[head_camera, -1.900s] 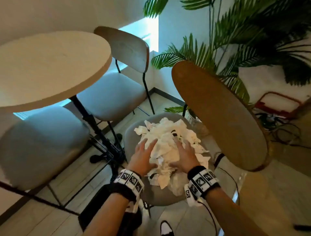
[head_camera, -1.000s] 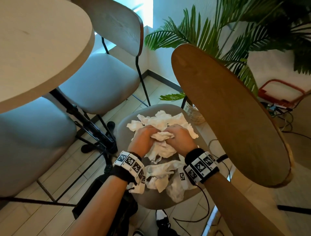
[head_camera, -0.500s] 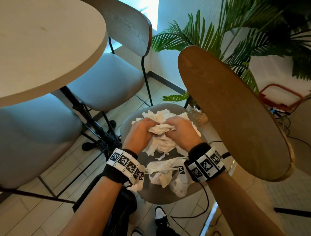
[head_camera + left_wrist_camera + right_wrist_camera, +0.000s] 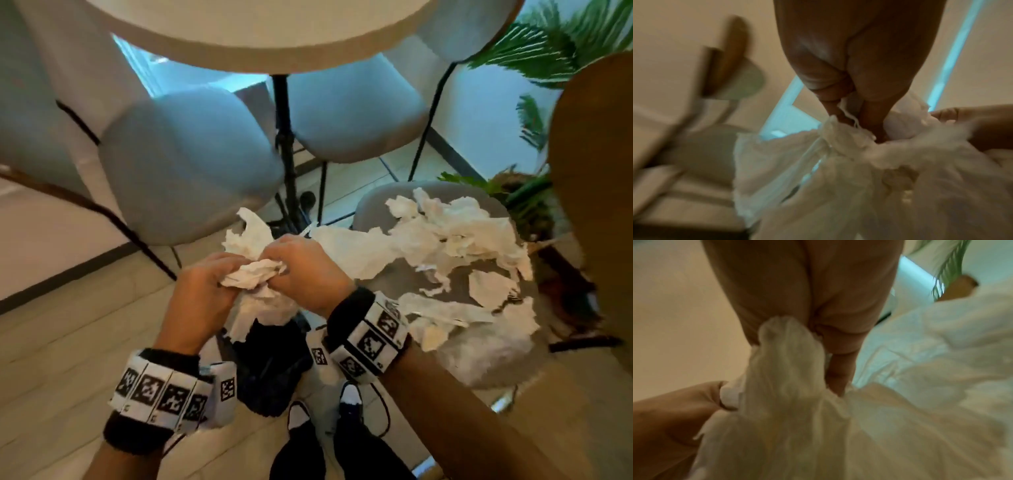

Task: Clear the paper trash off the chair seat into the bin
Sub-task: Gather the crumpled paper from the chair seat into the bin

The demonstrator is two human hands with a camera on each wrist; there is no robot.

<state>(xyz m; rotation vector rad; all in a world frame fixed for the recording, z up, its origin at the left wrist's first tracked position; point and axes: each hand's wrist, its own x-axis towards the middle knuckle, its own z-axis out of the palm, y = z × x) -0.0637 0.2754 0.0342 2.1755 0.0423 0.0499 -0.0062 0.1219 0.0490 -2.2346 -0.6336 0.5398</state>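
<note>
Both hands hold one bunch of crumpled white paper (image 4: 255,277) lifted off the seat, left of the chair. My left hand (image 4: 205,284) grips its left side, my right hand (image 4: 301,270) its right side, fingers curled into it. The bunch hangs over a black bin bag (image 4: 274,370) on the floor between my wrists. More torn white paper (image 4: 452,236) lies spread on the grey chair seat (image 4: 376,202) to the right. The left wrist view has paper (image 4: 838,178) bunched under curled fingers (image 4: 830,104). In the right wrist view the paper (image 4: 787,369) runs out of the fist.
A round pale table (image 4: 257,37) on a black pedestal (image 4: 284,144) stands ahead, with two grey chairs (image 4: 191,161) under it. A brown chair back (image 4: 596,205) rises at right, a green plant (image 4: 534,54) behind it. My shoes (image 4: 349,401) stand below on the tiled floor.
My hands closed on a bunch of paper on the seat, then lifted it and carried it left off the chair, over the black bag. The view swung left.
</note>
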